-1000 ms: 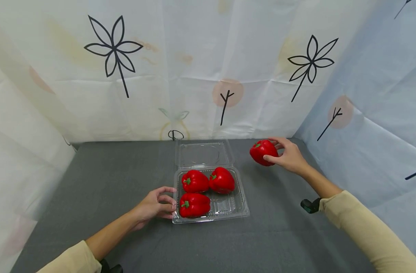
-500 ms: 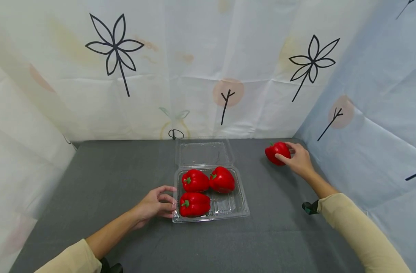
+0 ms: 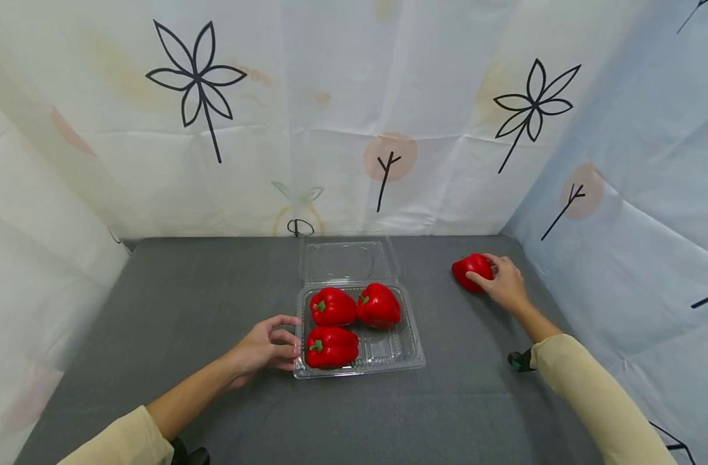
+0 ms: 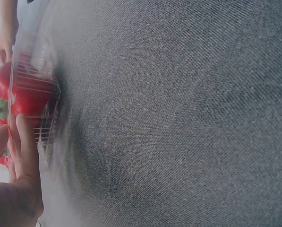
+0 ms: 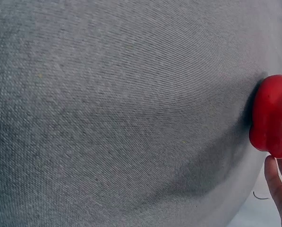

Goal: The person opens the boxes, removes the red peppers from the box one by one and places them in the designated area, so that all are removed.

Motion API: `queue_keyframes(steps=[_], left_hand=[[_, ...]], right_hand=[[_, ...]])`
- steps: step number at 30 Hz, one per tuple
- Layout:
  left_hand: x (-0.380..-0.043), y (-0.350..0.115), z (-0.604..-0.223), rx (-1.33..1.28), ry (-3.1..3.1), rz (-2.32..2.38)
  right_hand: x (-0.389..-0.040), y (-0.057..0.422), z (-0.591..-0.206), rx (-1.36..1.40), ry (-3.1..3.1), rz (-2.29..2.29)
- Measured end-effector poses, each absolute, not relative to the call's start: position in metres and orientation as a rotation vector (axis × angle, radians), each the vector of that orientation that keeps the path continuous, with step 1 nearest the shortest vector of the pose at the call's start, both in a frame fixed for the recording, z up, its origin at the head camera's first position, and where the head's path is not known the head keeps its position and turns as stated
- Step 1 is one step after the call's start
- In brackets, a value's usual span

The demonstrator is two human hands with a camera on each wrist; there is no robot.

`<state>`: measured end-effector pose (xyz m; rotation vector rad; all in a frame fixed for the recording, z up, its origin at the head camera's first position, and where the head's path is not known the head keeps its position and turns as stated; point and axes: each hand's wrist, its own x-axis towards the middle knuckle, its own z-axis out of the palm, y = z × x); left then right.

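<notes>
At the table's right, my right hand (image 3: pixel 506 283) grips a red bell pepper (image 3: pixel 472 272), thumb on its near side and fingers on the far side. The pepper sits at the grey cloth, with its shadow close beneath it in the right wrist view (image 5: pixel 272 113). My left hand (image 3: pixel 263 352) rests its extended fingers against the left side of a clear plastic clamshell box (image 3: pixel 410 342). Inside the box lie three red bell peppers: one back left (image 3: pixel 333 307), one back right (image 3: pixel 379 306) and one front left (image 3: pixel 332 348). The box's front right corner holds no pepper.
The box's clear lid (image 3: pixel 349 259) lies folded back behind it, reaching the table's far edge. Grey cloth covers the table (image 3: pixel 202 284). White printed curtains (image 3: pixel 330 116) hang at the back and both sides, the right one near my right hand.
My right hand has carried the bell pepper right, away from the lid, and lowered it toward the table. The left hand, box and other peppers stay in place.
</notes>
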<state>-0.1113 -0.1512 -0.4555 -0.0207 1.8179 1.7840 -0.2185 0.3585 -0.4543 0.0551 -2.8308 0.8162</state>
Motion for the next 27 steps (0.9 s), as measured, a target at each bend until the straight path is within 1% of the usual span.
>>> queue_keyframes(steps=[19,27], left_hand=[[-0.111,-0.152,-0.458,-0.023,1.804,1.787],[-0.113,-0.152,-0.457,-0.005,1.792,1.796]], right_hand=[[-0.217,0.363,-0.459,0.067,-2.805,0.845],[-0.219,0.344,-0.443,0.088,-2.715,0.776]])
